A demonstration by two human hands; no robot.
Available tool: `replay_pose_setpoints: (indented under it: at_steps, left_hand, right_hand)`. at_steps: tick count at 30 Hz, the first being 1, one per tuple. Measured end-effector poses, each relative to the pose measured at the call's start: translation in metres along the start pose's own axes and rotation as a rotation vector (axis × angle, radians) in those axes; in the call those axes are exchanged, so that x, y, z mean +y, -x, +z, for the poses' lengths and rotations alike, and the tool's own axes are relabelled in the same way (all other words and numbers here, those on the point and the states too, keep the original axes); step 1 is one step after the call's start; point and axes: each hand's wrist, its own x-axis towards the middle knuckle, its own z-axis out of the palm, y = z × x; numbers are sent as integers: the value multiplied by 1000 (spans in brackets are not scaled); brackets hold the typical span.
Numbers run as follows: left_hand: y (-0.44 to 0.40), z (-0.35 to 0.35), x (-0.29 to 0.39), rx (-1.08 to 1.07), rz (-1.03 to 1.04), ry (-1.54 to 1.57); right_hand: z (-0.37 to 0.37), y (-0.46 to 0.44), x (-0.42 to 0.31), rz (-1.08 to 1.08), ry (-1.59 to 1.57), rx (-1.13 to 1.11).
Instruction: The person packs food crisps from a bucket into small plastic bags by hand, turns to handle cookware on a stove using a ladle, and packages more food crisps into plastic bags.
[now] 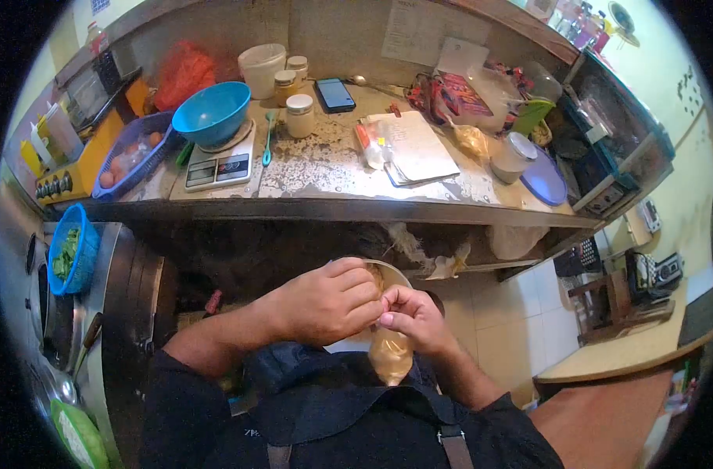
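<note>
My left hand and my right hand meet in front of my chest, fingertips pinched together at the neck of a small plastic bag. The bag hangs below the fingers and holds something golden brown. Both hands are closed on its gathered top. Just behind them shows the rim of a pale round container, largely covered by the hands; its contents are mostly hidden.
The counter ahead carries a blue bowl on a scale, jars, a phone, papers and a purple lid. A blue basket of greens stands left.
</note>
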Motion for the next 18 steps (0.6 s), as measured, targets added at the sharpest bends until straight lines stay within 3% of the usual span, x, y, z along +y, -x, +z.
replay_pose_setpoints:
  at_steps: [8, 12, 18]
  left_hand:
    - [7, -6, 1, -47, 8, 60]
    - [9, -8, -1, -62, -6, 119]
    - [6, -12, 0, -54, -12, 128]
  right_hand:
    - [19, 5, -9, -368, 680, 95]
    - [17, 5, 6, -510, 601, 143]
    - [14, 5, -1, -521, 633, 23]
